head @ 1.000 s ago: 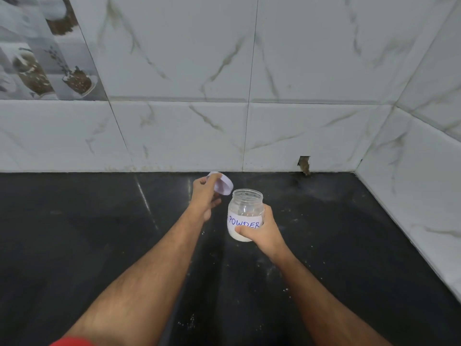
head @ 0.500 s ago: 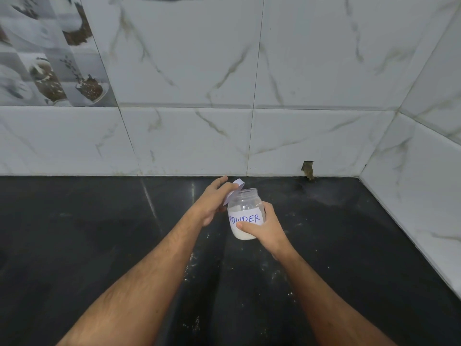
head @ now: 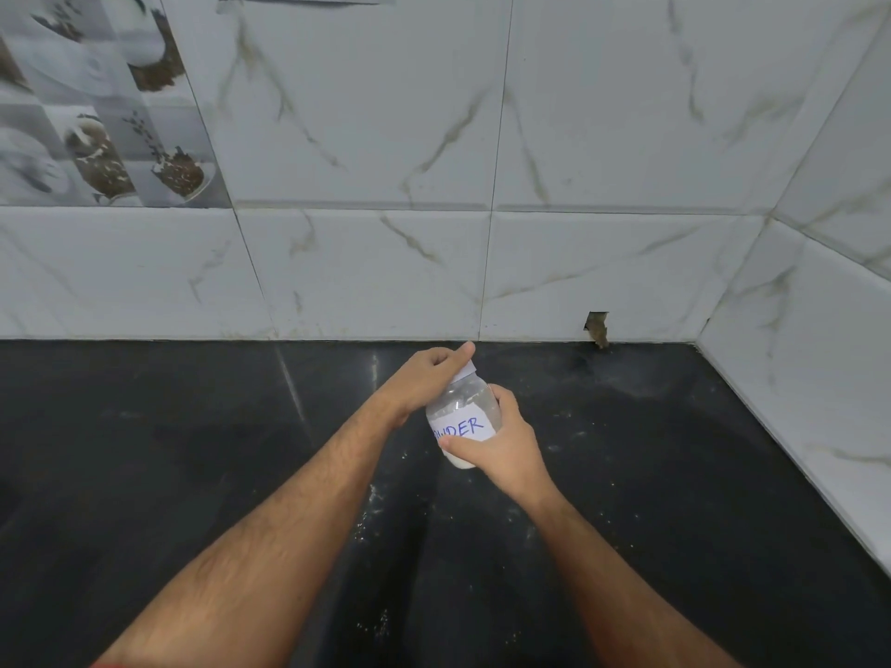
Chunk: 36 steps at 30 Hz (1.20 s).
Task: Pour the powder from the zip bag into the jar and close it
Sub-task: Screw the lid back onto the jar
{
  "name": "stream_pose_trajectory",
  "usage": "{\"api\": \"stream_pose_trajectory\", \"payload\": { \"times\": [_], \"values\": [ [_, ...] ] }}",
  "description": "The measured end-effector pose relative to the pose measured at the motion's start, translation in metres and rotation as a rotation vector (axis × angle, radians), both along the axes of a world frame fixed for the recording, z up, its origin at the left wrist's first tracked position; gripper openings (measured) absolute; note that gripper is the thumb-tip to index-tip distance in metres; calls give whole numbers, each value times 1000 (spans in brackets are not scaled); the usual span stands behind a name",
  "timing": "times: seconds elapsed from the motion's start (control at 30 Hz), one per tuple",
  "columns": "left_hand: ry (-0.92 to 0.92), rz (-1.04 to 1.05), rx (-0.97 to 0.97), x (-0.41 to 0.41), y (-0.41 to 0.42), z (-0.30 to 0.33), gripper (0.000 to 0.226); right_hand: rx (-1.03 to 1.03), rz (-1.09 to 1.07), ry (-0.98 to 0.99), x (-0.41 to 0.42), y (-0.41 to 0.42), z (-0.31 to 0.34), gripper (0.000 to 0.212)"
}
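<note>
A clear jar (head: 462, 417) with a white label reading POWDER holds white powder in its lower part. My right hand (head: 501, 441) grips it from the right side and holds it tilted above the black counter (head: 675, 474). On the jar's mouth sits a pale lid (head: 466, 371), mostly hidden. My left hand (head: 426, 373) is closed over that lid from above. No zip bag is in view.
White marble-patterned tiles (head: 361, 272) form the back wall, and a side wall (head: 819, 378) closes the corner on the right. A chipped hole (head: 598, 327) sits at the wall's base. Powder specks (head: 371, 518) lie scattered on the counter.
My left hand brought the lid from beside the jar down onto its mouth and now covers it. The jar tilted slightly in my right hand.
</note>
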<state>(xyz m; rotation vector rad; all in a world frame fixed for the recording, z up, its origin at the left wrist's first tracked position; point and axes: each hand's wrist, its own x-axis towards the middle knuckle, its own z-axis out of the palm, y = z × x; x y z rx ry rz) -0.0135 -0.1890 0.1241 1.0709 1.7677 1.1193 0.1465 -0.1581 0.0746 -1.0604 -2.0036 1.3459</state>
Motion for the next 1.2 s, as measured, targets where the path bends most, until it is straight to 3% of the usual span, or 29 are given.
{"api": "stream_pose_trajectory", "payload": {
  "times": [0.23,0.47,0.63,0.93,1.03,1.2],
  "values": [
    [-12,161,7,7,6,-1,47,229,-115,-136,-3,-11,4,102],
    [-65,-40,88,1,-8,8,42,-20,-33,76,5,-5,5,81],
    [-93,54,97,-13,-15,0,63,-10,-83,93,6,-2,3,86],
    [-192,51,145,-14,-24,6,40,41,-165,44,5,-2,5,91],
    [-222,-12,136,-4,-21,13,49,97,-131,25,5,-7,7,88],
    [-149,-1,151,7,-16,15,88,108,-105,59,3,-13,10,86]
  ]
}}
